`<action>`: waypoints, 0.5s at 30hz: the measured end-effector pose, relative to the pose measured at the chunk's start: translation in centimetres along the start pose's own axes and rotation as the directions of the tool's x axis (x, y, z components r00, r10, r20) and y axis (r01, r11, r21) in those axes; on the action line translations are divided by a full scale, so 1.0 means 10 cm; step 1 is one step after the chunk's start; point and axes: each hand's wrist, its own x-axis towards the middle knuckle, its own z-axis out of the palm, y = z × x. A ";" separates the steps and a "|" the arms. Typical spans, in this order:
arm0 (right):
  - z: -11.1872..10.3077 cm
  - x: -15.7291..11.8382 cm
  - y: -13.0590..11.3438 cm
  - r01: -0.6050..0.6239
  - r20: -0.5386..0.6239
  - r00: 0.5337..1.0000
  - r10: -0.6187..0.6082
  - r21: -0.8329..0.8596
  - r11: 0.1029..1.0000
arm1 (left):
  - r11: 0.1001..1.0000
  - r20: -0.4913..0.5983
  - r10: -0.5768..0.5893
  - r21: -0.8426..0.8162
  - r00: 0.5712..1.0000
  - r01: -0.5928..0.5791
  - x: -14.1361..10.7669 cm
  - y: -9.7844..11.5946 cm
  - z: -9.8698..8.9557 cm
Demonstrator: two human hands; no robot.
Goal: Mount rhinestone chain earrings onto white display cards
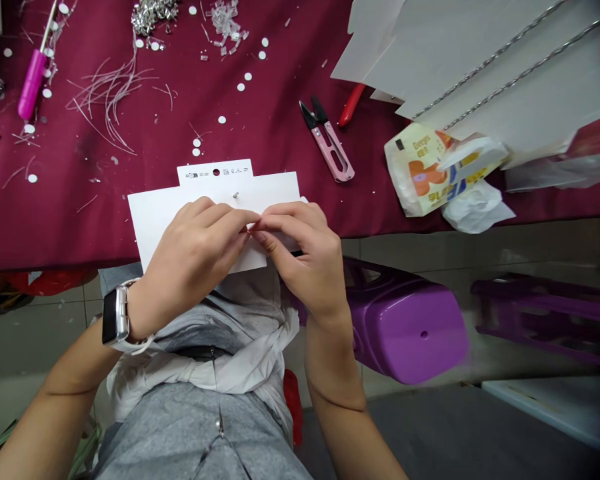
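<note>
A white display card point(155, 207) with a tab and a round hole at its top lies at the table's front edge, partly over my lap. My left hand point(200, 233), with a watch point(116, 317) on its wrist, rests over the card with its fingers pinched. Against those fingertips, my right hand point(305, 247) also pinches. Whatever sits between the fingertips is too small and covered to make out. Just above them a small metal piece point(236, 195) pokes up from the card.
On the dark red cloth point(180, 127) lie pink thread snips point(333, 143), a magenta-handled tool point(33, 87), silver clasps point(153, 17), clear plastic bits point(226, 23) and loose thread point(113, 100). White cards with twisted chains point(490, 67) and a snack wrapper point(425, 173) are rightward. A purple stool point(415, 327) stands below.
</note>
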 end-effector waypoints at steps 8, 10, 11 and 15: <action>0.00 0.00 -0.02 -0.014 0.003 1.000 0.014 -0.023 1.000 | 0.982 -0.068 0.076 0.177 0.995 -0.063 -0.05 0.03 0.02; 0.00 0.00 -0.02 -0.009 0.000 1.000 0.009 -0.020 1.000 | 0.972 -0.062 0.084 0.224 0.994 -0.068 -0.06 0.05 0.01; 0.00 0.00 -0.02 -0.005 -0.001 1.000 0.005 -0.019 1.000 | 0.966 -0.058 0.088 0.250 0.994 -0.071 -0.06 0.06 0.00; 0.00 0.00 -0.04 0.007 -0.003 1.000 -0.007 -0.051 0.999 | 0.956 -0.010 0.086 0.282 0.996 -0.080 -0.05 0.07 -0.03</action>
